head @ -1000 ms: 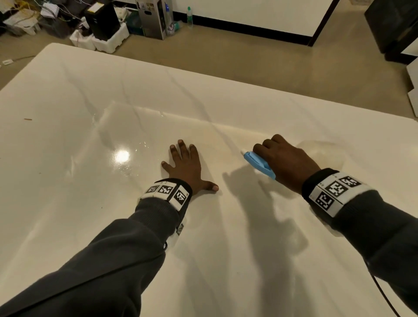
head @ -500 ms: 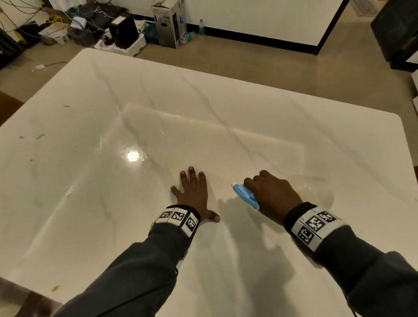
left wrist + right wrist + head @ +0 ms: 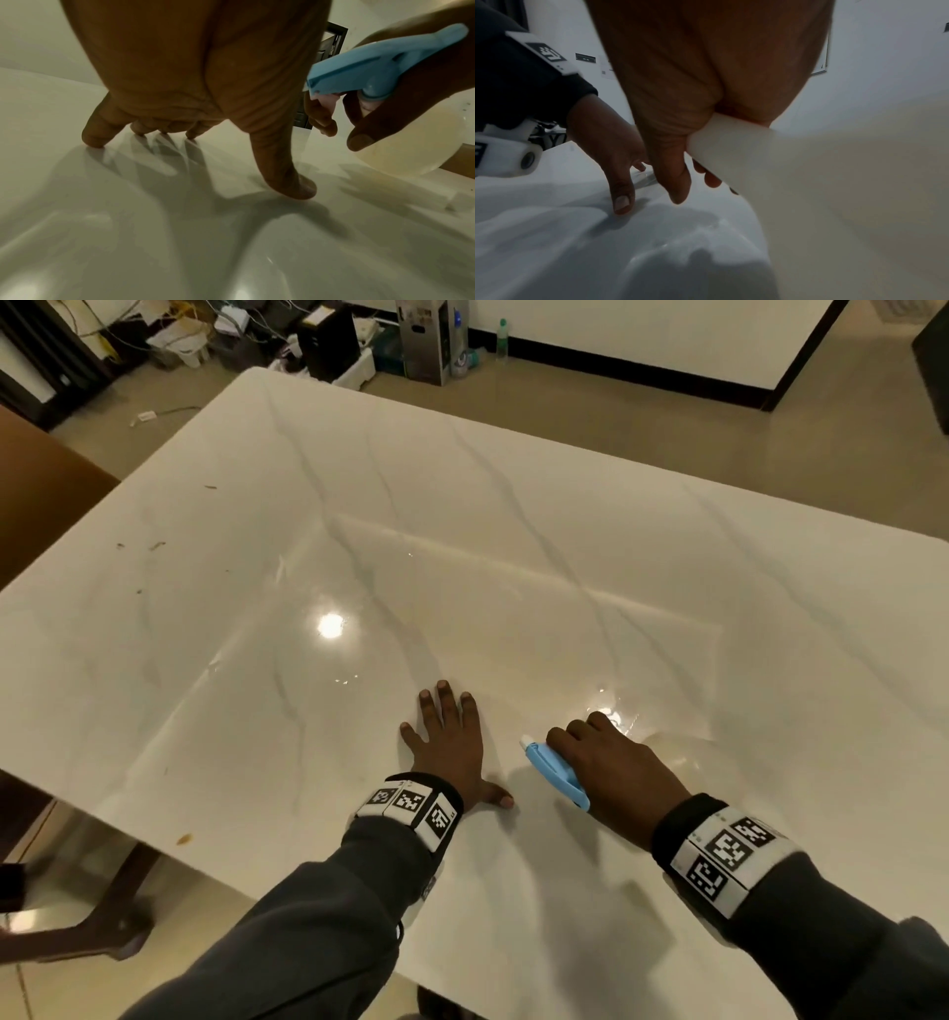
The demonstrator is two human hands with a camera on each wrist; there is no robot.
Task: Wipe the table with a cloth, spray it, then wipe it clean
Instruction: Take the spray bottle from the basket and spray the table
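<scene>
Two hands over one white marble-patterned table (image 3: 513,516). Left hand (image 3: 452,752): fingers spread straight, tips and thumb pressing the tabletop. Right hand (image 3: 611,773): fingers curled round the neck of a spray bottle (image 3: 401,142), blue trigger head (image 3: 557,775) pointing toward the left hand; the translucent bottle body appears to lie low against the table. Glossy, seemingly wet patch beyond the knuckles. Small debris specks (image 3: 154,546) near the far left edge.
</scene>
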